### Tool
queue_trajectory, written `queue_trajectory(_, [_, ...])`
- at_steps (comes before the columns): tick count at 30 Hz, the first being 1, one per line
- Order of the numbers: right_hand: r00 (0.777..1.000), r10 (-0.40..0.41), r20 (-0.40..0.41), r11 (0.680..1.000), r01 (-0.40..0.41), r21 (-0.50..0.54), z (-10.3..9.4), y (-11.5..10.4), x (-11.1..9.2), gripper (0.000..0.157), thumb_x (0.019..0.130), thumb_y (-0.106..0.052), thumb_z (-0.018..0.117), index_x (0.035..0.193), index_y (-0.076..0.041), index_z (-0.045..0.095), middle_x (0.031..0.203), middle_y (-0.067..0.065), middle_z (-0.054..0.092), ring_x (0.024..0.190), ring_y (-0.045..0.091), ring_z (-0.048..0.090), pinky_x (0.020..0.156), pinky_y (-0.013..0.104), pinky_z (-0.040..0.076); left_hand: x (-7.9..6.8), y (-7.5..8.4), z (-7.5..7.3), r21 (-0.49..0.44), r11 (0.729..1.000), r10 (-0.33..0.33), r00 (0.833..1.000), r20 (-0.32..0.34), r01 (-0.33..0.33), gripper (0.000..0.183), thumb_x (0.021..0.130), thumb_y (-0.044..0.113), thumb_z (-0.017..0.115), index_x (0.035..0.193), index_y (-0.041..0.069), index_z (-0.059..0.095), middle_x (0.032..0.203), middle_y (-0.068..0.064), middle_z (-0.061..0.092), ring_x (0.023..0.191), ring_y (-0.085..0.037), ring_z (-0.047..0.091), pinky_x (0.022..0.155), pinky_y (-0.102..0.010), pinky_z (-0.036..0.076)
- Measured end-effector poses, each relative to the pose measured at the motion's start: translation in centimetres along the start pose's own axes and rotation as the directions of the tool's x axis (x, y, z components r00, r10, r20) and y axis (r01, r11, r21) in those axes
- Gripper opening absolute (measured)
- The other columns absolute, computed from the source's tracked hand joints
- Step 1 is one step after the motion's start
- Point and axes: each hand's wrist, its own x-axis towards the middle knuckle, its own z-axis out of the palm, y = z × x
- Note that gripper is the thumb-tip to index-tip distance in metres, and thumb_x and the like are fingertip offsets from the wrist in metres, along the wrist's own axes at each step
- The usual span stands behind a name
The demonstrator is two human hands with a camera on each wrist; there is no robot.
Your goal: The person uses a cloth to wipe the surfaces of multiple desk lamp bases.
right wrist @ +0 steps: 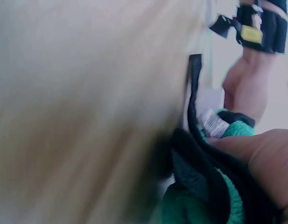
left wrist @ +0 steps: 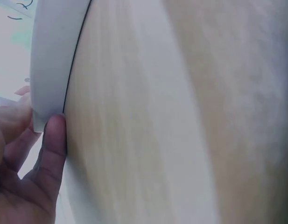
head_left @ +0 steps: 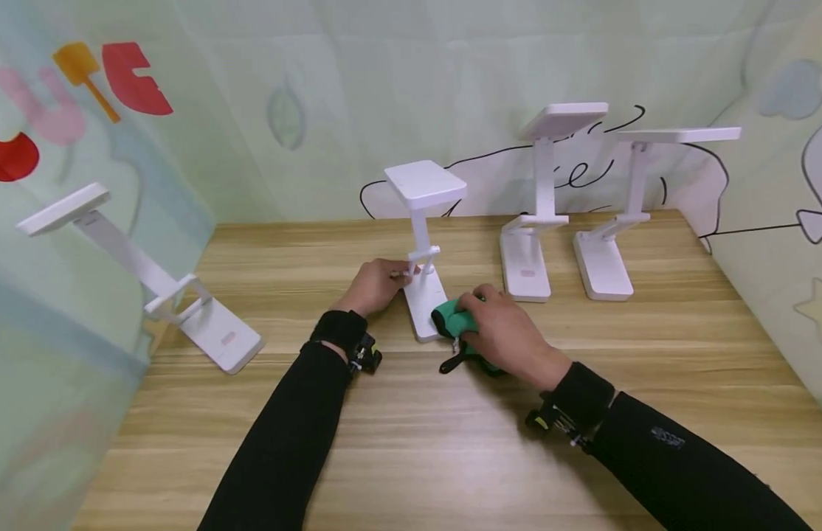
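A white desk lamp (head_left: 420,302) with a flat square head stands in the middle of the table, its base pointing toward me. My left hand (head_left: 373,287) pinches the left side of that base near the stem. In the left wrist view its thumb lies along the lower edge of the base (left wrist: 55,56), with fingers on the other side. A green cloth with black trim (head_left: 459,321) is bunched in my right hand (head_left: 507,333) against the front right corner of the base. The cloth's black strap and a pale tag hang out, and its folds hide part of my right fingers.
Another white lamp (head_left: 221,335) stands at the left, its head leaning out toward the wall. Two more white lamps, one (head_left: 525,265) nearer and one (head_left: 603,265) farther right, stand at the back right. Printed fabric walls (head_left: 305,110) enclose the wooden table (head_left: 411,457).
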Motion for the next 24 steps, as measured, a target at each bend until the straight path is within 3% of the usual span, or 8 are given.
queue_trajectory(7, [0.985,0.172,0.010,0.973,-0.172,0.155,-2.2,1.0,0.2,0.040,0.086,-0.027,0.069,0.121,-0.009,0.059,0.118,0.016,0.053,0.091,0.029,0.055,0.077,0.046,0.051,0.6,0.7,-0.4,-0.015,1.000,-0.016,1.000,0.010,0.016,0.026,0.096,0.023,0.061,0.120,0.020,0.069,0.124,-0.003,0.067,0.092,-0.016,0.058,0.075,-0.029,0.050])
queue_trajectory(12, [0.976,0.216,-0.001,0.927,-0.205,0.313,-2.5,0.3,0.9,0.040,0.085,-0.026,0.064,0.121,-0.010,0.060,0.120,0.013,0.055,0.092,0.028,0.052,0.073,0.041,0.046,0.7,1.2,-0.4,-0.026,0.999,-0.046,0.998,-0.038,0.045,0.036,0.095,0.027,0.062,0.130,0.017,0.062,0.128,-0.006,0.064,0.100,-0.017,0.060,0.080,-0.032,0.051])
queue_trajectory(15, [0.972,0.234,-0.013,0.894,-0.210,0.396,-2.6,-0.2,1.2,0.040,0.086,-0.026,0.064,0.123,-0.010,0.059,0.117,0.012,0.056,0.090,0.027,0.051,0.071,0.039,0.044,-0.4,1.7,-1.0,-0.061,0.996,-0.068,0.993,-0.094,0.063,0.036,0.097,0.029,0.059,0.129,0.014,0.060,0.126,-0.008,0.063,0.106,-0.020,0.060,0.086,-0.037,0.051])
queue_trajectory(17, [0.966,0.259,-0.006,0.858,-0.227,0.462,-2.5,-0.7,1.4,0.039,0.089,-0.027,0.063,0.124,-0.011,0.057,0.112,0.012,0.057,0.088,0.026,0.052,0.070,0.037,0.046,-1.8,2.2,-1.6,-0.165,0.984,-0.086,0.991,-0.100,0.069,0.033,0.098,0.033,0.055,0.123,0.013,0.060,0.122,-0.010,0.062,0.106,-0.025,0.060,0.088,-0.041,0.052])
queue_trajectory(19, [0.957,0.289,0.003,0.813,-0.247,0.528,-2.3,-1.4,1.5,0.037,0.091,-0.029,0.062,0.122,-0.011,0.053,0.107,0.012,0.058,0.086,0.026,0.055,0.070,0.037,0.048,-3.7,2.8,-2.0,-0.329,0.942,-0.094,0.993,-0.066,0.067,0.034,0.100,0.039,0.051,0.122,0.013,0.057,0.122,-0.013,0.058,0.107,-0.028,0.058,0.090,-0.046,0.051])
queue_trajectory(22, [0.947,0.322,0.005,0.747,-0.258,0.613,-1.8,-2.7,1.6,0.035,0.093,-0.030,0.061,0.118,-0.011,0.047,0.109,0.013,0.057,0.087,0.024,0.058,0.072,0.038,0.051,-6.3,3.8,-2.1,-0.584,0.809,-0.035,0.997,0.068,0.068,0.047,0.099,0.047,0.047,0.134,0.017,0.046,0.132,-0.018,0.050,0.113,-0.034,0.056,0.091,-0.053,0.051])
queue_trajectory(24, [0.947,0.322,0.005,0.720,-0.248,0.648,-1.4,-3.7,1.8,0.034,0.094,-0.032,0.060,0.115,-0.011,0.044,0.113,0.013,0.055,0.090,0.024,0.059,0.074,0.038,0.052,-7.6,4.6,-1.8,-0.665,0.743,0.039,0.987,0.154,0.074,0.055,0.098,0.049,0.046,0.146,0.024,0.035,0.143,-0.017,0.042,0.121,-0.034,0.052,0.094,-0.056,0.047])
